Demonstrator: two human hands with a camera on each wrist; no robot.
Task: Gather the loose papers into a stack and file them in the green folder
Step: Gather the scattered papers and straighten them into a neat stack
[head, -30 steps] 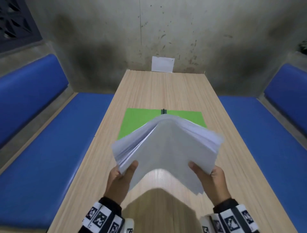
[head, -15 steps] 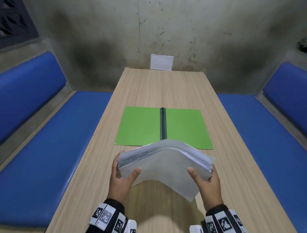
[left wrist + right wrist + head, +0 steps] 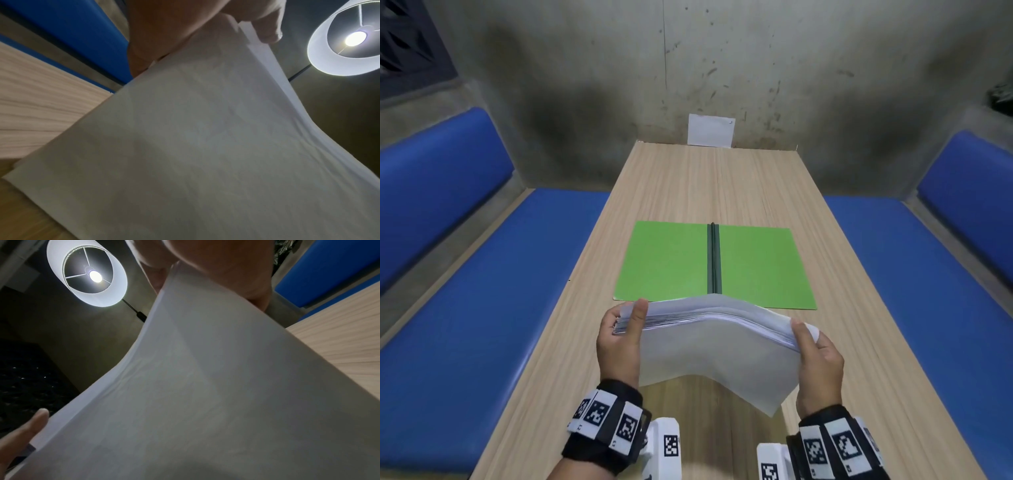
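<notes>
A thick stack of white papers (image 3: 715, 349) stands on edge above the wooden table (image 3: 705, 185), bowed upward in the middle. My left hand (image 3: 625, 329) grips its left end, thumb on the near face. My right hand (image 3: 813, 346) grips the right end the same way. The green folder (image 3: 671, 263) lies open and flat just beyond the stack, its dark spine (image 3: 713, 260) running down the middle. In the left wrist view the paper stack (image 3: 205, 146) fills the frame below my fingers (image 3: 267, 30). In the right wrist view the papers (image 3: 205, 394) hide most of the table.
Blue padded benches (image 3: 482, 274) (image 3: 928, 274) run along both sides of the table. A white card (image 3: 710, 130) leans on the stained wall at the table's far end. A lit lamp (image 3: 353, 39) hangs overhead.
The stack has come down and toward me, from in front of the folder to just above the table. Both hands have slid up to the stack's upper corners.
</notes>
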